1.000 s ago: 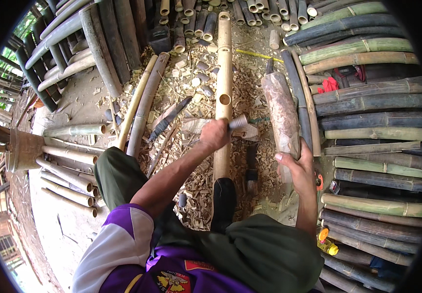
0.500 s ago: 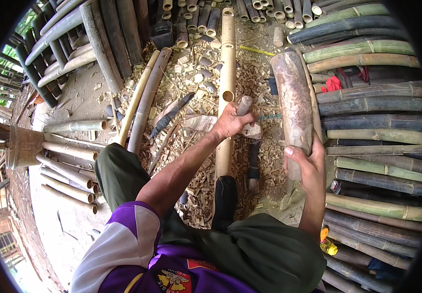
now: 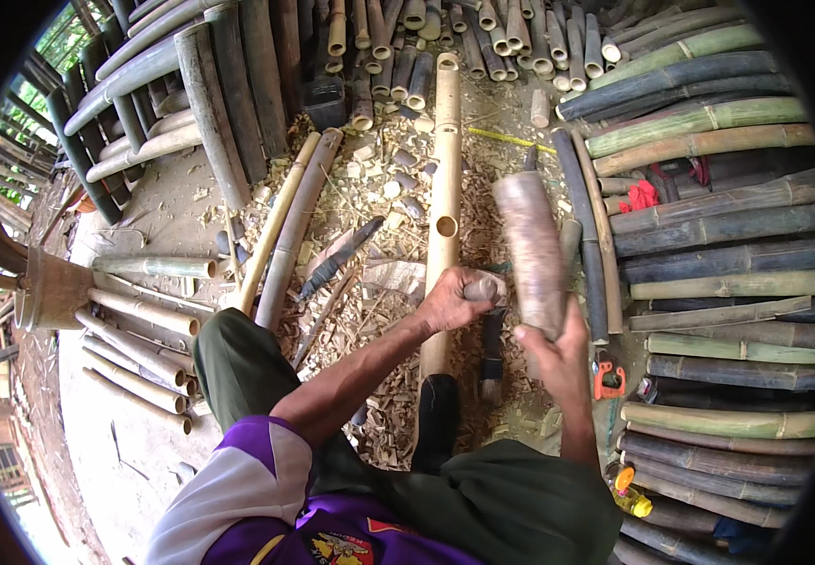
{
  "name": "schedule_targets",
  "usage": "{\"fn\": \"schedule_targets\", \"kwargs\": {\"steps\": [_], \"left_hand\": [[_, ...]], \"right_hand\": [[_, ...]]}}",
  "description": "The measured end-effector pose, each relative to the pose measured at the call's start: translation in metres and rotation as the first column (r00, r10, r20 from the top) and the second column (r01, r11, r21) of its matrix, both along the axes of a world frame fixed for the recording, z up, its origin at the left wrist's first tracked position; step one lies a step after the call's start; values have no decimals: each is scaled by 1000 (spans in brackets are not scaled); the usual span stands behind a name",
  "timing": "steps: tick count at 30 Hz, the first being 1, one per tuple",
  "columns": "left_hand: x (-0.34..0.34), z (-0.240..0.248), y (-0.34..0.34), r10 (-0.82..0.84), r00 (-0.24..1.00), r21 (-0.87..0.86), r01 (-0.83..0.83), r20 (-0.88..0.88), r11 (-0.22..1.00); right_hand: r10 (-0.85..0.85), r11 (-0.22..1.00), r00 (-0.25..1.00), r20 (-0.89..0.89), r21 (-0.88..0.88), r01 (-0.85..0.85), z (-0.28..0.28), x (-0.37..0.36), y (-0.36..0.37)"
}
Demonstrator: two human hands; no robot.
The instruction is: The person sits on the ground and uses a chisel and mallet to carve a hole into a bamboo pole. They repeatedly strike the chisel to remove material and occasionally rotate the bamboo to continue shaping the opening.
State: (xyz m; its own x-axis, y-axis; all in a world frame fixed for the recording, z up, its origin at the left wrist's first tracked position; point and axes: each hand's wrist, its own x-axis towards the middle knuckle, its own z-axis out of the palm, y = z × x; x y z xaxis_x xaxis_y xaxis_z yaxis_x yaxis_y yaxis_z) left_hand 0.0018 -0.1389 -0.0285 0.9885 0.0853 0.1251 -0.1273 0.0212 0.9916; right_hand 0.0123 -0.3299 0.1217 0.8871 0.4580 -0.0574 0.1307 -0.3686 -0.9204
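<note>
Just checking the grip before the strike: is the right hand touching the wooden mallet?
Touching. The head view shows the right hand wrapped around the lower end of the blurred wooden mallet.

A bamboo pole [image 3: 445, 188] lies lengthwise on wood chips [image 3: 379, 282], between bamboo stacks [image 3: 709, 226] right and left.

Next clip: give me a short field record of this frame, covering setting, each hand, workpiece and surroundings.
setting: ground strewn with wood chips, ringed by bamboo stacks
left hand: grips a small tool against the bamboo pole
right hand: holds a wooden mallet raised, blurred
workpiece: pale bamboo pole with a round hole, lying lengthwise
nearby: knife on chips, red cloth, yellow bottle
</note>
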Motion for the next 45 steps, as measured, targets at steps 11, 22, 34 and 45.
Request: {"fn": "schedule_targets", "kwargs": {"steps": [11, 22, 34, 45], "left_hand": [[-16, 26, 44, 204, 772, -569, -594, -602, 568], [58, -6, -36, 118, 800, -556, -505, -588, 660], [-16, -29, 34, 444, 886, 602, -283, -135, 747], [-35, -92, 86, 134, 961, 922, 184, -241, 340]], "right_hand": [[-236, 964, 970, -65, -138, 225, -150, 27, -24], [56, 980, 988, -143, -183, -82, -172, 54, -12], [-115, 647, 887, 447, -644, 408, -222, 134, -29], [16, 462, 956, -291, -846, -266, -139, -59, 73]]}}
